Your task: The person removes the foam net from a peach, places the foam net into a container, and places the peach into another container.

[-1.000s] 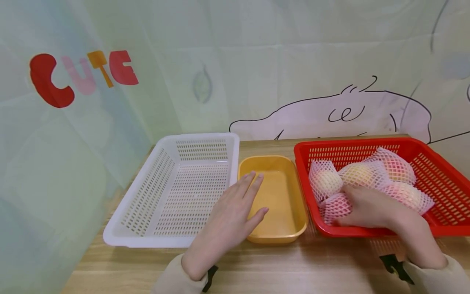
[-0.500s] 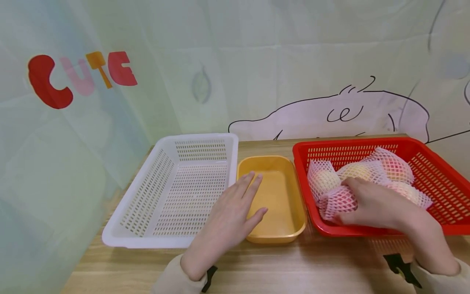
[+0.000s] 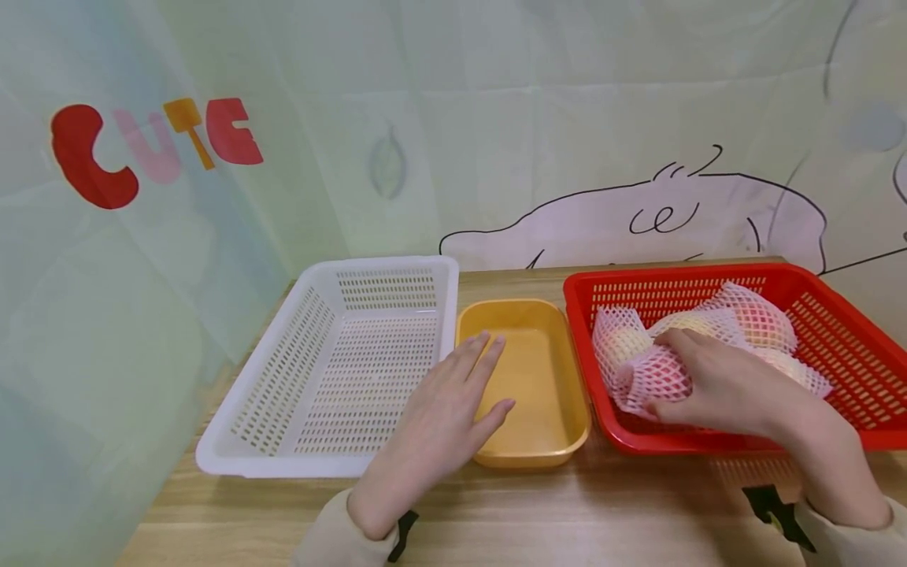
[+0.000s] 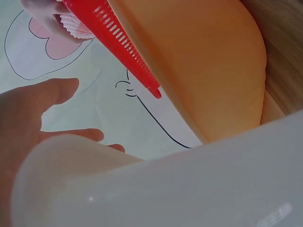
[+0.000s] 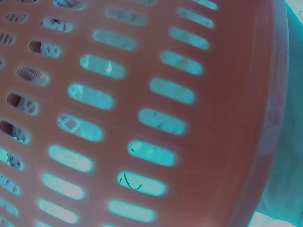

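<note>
In the head view my right hand (image 3: 737, 390) reaches into the red basket (image 3: 680, 442) and grips a round fruit in a pink foam net (image 3: 655, 378), thumb near, fingers over its far side. The fruit's kind is hidden by the net. Several more netted fruits, yellow and reddish, lie around it, among them one in a white net (image 3: 616, 339) at the left. My left hand (image 3: 435, 417) hovers with fingers extended above the near-side border between the white basket (image 3: 234, 409) and the orange tray (image 3: 531, 378), holding nothing. Slotted basket wall (image 5: 222, 118) fills the right wrist view.
The white basket, orange tray and red basket stand side by side on a wooden table (image 3: 496, 520). Behind them hangs a printed cloth (image 3: 496, 142) with a cartoon drawing and coloured letters. Another cloth side closes off the left.
My right hand has lifted the pink-netted fruit slightly, and more of it shows between thumb and fingers. My left hand has stayed in place.
</note>
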### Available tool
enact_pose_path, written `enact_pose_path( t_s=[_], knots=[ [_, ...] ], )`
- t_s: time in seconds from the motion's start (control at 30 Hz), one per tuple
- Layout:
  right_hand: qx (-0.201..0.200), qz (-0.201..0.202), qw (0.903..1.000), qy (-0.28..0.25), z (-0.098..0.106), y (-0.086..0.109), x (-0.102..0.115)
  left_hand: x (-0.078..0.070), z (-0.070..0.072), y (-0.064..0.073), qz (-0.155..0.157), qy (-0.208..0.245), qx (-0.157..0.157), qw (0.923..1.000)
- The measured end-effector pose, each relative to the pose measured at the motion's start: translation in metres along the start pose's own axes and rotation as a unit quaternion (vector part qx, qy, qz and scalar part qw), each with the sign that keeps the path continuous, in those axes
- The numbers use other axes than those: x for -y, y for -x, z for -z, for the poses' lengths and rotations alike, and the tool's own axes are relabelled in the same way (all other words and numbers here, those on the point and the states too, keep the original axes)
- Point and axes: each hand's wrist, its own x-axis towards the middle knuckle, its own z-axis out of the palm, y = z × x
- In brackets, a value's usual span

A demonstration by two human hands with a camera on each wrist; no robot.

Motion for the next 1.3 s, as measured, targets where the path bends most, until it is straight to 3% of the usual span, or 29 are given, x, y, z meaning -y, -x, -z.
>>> enact_pose_path(
  t_s=[0.73,1.3],
  knots=[
    [-0.043,0.019,0.9989,-0.007,0.004,0.002,0.004,-0.001,0.000,0.000,0.008,-0.002,0.020,0.9998],
    [-0.073,0.037,0.9963,-0.025,0.007,0.005,0.013,-0.001,0.002,0.001,0.006,0.001,0.010,0.9999]
  ],
)
